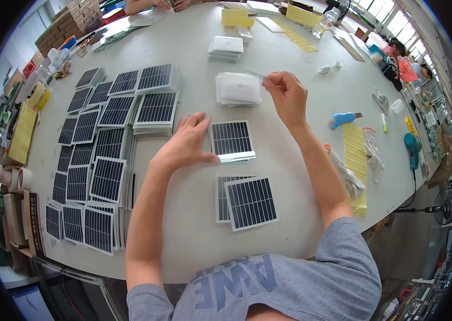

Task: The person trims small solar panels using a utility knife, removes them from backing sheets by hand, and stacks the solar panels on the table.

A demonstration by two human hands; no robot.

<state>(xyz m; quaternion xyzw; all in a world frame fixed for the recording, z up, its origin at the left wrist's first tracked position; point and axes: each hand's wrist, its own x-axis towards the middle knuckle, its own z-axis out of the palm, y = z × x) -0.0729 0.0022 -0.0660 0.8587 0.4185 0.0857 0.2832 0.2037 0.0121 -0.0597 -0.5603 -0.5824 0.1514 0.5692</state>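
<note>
Solar-panel stack (232,138) at frame centre, left hand (186,140) spread at its edge, grip released, right hand (287,97) pinching one thin clear sheet (253,73) above, two overlapping panels (251,204) below, one blue-handled cutter (344,119) right, panel piles (156,108) crowding desk (300,235) at left.

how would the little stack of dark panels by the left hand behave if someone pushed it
The small stack beside the left hand would probably slide apart if pushed: its front edges look layered, with no strap visible. Its top looks flat and straight-edged, so the panels are likely stiff rather than floppy. Low and broad, it seems unlikely to tip.
</note>
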